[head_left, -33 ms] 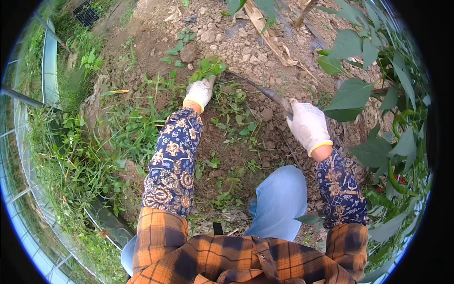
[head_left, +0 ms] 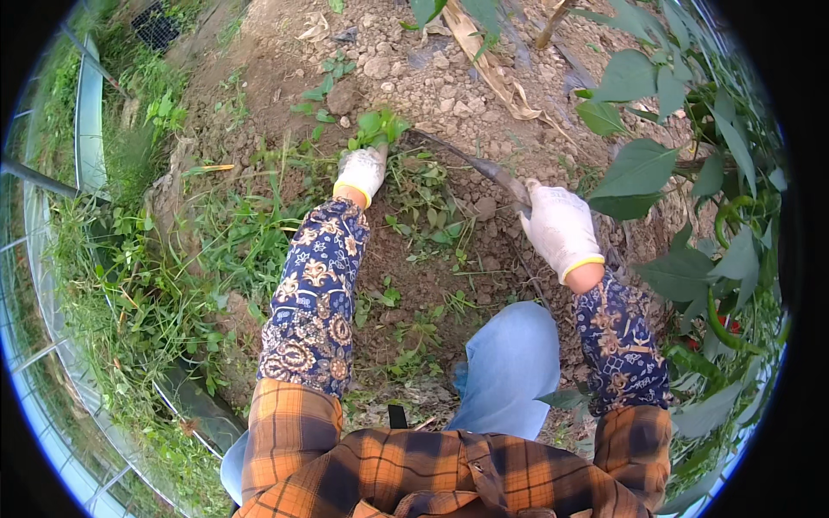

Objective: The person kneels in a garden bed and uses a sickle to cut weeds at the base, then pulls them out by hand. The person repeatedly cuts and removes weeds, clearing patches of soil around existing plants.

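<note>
My left hand (head_left: 361, 171), in a white glove with a yellow cuff, is closed around the base of a leafy green weed (head_left: 380, 126). My right hand (head_left: 561, 226), gloved the same way, grips the handle of a sickle (head_left: 488, 167). Its thin dark blade reaches left across the soil, and its tip end lies close to the weed in my left hand. Just below the blade, pulled-looking weeds (head_left: 423, 192) lie loose on the brown soil.
Pepper plants (head_left: 639, 177) with long green peppers (head_left: 730, 332) crowd the right side. Thick grass and weeds (head_left: 147, 302) cover the left, beside a pale rail (head_left: 90, 121). A dry stalk leaf (head_left: 492, 65) lies on cloddy soil ahead. My bent knee (head_left: 514, 354) is below.
The weed top by my left hand has shifted very slightly. Both hands keep their grips and nearly the same places.
</note>
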